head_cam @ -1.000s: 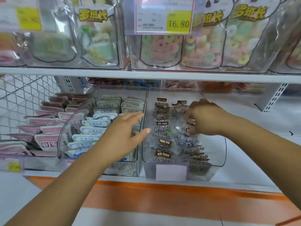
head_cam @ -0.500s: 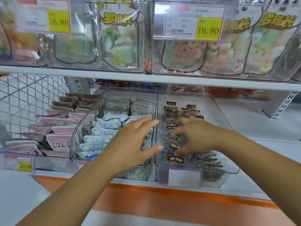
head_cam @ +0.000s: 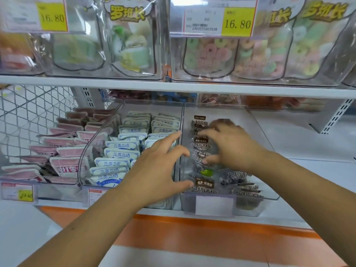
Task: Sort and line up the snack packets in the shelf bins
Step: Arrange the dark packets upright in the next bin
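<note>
SNACK AISLE: A person reached both arms into the clear bins on a white shelf (head_cam: 308, 151). The main risk, by the look of it, was the right bin (head_cam: 259, 139) being shoved back or skewed on the shelf if the hands pushed too hard, as nothing visible held it in place. A lesser risk was dark packets (head_cam: 202, 186) slipping over the low divider into the middle bin (head_cam: 100, 139), mixing with the white packets (head_cam: 123, 145) lined up there, since the slick wrappers lay loose and overlapping.

The right hand (head_cam: 235, 145) worked deep inside the right bin, its grip pinching a few dark packets between fingers and thumb, though blur hid how firmly. The left hand (head_cam: 159, 166) hovered over the divider, its grip spread wide and holding nothing, thumb near the bin's front corner.

The dark packets looked small, glossy and crinkled: a rough column ran down the bin's left side, while those at the right front lay jumbled and tilted. One small green piece (head_cam: 207, 172) showed among them, too unclear to identify.
</note>
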{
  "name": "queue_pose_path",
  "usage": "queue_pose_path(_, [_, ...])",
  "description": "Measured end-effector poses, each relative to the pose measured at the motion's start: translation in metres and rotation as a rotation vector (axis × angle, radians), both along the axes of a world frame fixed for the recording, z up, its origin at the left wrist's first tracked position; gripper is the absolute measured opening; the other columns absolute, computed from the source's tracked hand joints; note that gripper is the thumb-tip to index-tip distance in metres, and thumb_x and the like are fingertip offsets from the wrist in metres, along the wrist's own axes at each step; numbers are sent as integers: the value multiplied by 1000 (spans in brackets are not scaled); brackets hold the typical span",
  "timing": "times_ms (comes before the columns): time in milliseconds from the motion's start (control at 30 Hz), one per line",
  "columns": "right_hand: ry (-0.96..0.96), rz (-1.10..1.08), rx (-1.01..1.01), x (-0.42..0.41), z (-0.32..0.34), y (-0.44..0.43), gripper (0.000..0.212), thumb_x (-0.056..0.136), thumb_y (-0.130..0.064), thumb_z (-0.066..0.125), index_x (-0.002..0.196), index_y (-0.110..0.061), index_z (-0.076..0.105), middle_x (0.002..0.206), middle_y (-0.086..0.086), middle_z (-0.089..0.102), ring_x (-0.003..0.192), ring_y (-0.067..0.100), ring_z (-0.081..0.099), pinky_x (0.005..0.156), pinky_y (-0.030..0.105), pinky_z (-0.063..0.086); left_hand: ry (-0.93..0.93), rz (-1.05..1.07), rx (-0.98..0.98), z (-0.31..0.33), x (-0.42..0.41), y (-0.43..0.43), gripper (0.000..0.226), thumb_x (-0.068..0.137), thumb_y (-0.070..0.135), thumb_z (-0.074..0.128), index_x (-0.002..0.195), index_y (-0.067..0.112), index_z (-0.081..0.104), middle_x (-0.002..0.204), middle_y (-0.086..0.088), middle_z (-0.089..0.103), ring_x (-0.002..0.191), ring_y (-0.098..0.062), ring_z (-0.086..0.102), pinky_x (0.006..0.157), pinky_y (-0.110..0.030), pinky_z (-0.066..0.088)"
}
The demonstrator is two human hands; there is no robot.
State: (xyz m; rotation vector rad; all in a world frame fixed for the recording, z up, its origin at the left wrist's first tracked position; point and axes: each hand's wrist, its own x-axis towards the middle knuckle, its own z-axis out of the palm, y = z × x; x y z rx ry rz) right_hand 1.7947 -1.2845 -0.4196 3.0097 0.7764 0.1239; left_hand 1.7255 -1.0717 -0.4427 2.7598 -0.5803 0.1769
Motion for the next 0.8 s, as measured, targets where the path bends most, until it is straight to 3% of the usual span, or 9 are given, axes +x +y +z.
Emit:
queue_pose_path(67, [119, 59, 163, -21, 10, -3, 37, 77, -57, 68, 108, -38, 65, 106, -11, 61, 103, 10, 53, 91, 32, 45, -14, -16, -10, -2, 0, -1, 54, 73, 66, 66, 117, 44, 43, 158, 21, 0, 144, -8, 14, 114, -39, 27])
queue_pose_path(133, [403, 67, 117, -36, 10, 2, 22, 84, -51, 64, 99, -37, 70, 90, -15, 66, 84, 4, 59, 79, 30, 50, -26, -56, -24, -4, -1, -2, 45, 74, 62, 68, 111, 44, 49, 158, 20, 5, 144, -8, 13, 114, -41, 26])
queue_pose_path(233, [552, 71, 54, -34, 6, 5, 26, 92, -49, 54, 108, -33, 68, 89, -14, 68, 81, 8, 60, 75, 29, 47, -77, -107, -41, -6, 1, -1, 30, 74, 57, 71, 99, 41, 64, 156, 19, 19, 144, -7, 12, 117, -43, 21])
queue_pose_path(367, [600, 58, 49, -25, 4, -2, 26, 97, -36, 51, 117, -28, 66, 103, -13, 67, 91, 10, 60, 86, 29, 47, -200, -163, -30, -8, 0, 0, 14, 75, 50, 75, 82, 38, 72, 145, 14, 44, 143, -10, 21, 113, -38, 18])
queue_pose_path(433, [593, 45, 22, -27, 1, 0, 25, 93, -32, 58, 116, -34, 66, 99, -17, 66, 87, 8, 59, 82, 26, 48, -222, -197, -32, -10, -1, 0, 12, 75, 47, 76, 79, 36, 73, 134, 15, 55, 138, -11, 31, 111, -38, 25])
queue_pose_path(500, [455, 30, -30, -28, -5, 5, 27, 90, -32, 60, 116, -34, 65, 101, -16, 67, 90, 8, 60, 80, 26, 47, -240, -212, -53, -12, -1, 1, 13, 74, 48, 76, 78, 36, 73, 125, 15, 60, 135, -11, 36, 109, -37, 30])
queue_pose_path(600, [194, 48, -103, -25, -18, 12, 17, 88, -36, 60, 102, -31, 67, 94, -10, 68, 89, 15, 61, 71, 28, 44, -263, -232, -70, -13, 0, 2, 17, 76, 53, 68, 76, 37, 73, 119, 16, 62, 133, -12, 40, 108, -37, 30])
queue_pose_path(667, [154, 8, -49, -21, -20, 11, 13, 89, -33, 56, 93, -25, 65, 83, -5, 66, 80, 20, 61, 69, 30, 47, -299, -252, -45, -13, 0, 3, 21, 77, 56, 63, 76, 37, 73, 113, 17, 63, 129, -12, 43, 108, -32, 26])
queue_pose_path(800, [143, -34, 77, -10, -22, 3, 20, 95, -29, 51, 113, -26, 59, 92, -2, 63, 86, 20, 58, 73, 33, 47, -328, -246, -12, -11, 0, 4, 21, 77, 55, 63, 77, 38, 75, 104, 17, 64, 123, -11, 45, 105, -26, 22])
